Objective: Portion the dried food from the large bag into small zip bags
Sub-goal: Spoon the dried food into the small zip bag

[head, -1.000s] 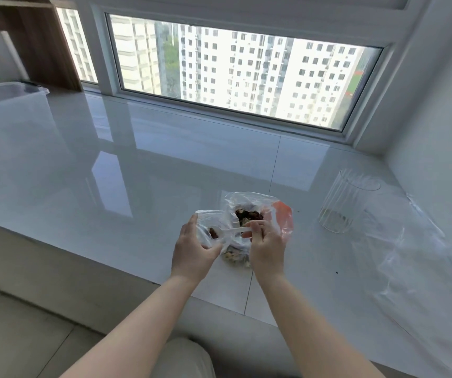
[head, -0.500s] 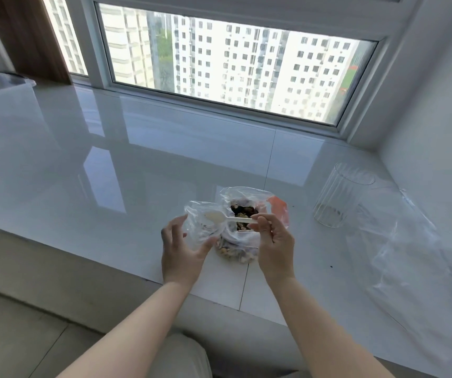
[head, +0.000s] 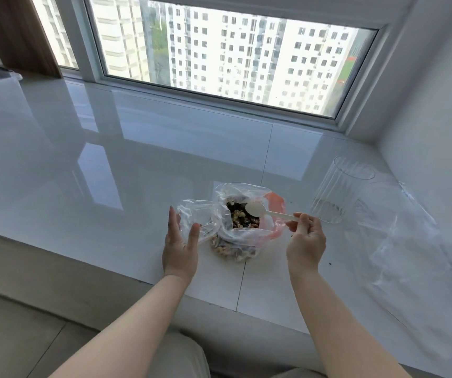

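Right hand [head: 305,241] pinching spoon [head: 268,211] over open large bag [head: 242,227]. Left hand [head: 179,245] spread, cupping small zip bag [head: 195,216] left of it.

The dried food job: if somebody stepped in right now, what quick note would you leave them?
Left hand: fingers fairly straight, thumb and fingers either side of the small zip bag, propping it up.
Right hand: pinch grip on the white spoon, its bowl empty over the large bag.
Both bags sit side by side on the white sill; the large one is open and holds plenty of mixed dried food.
Done: how much is in the small bag is unclear.
Left: scoop, fill, seal.
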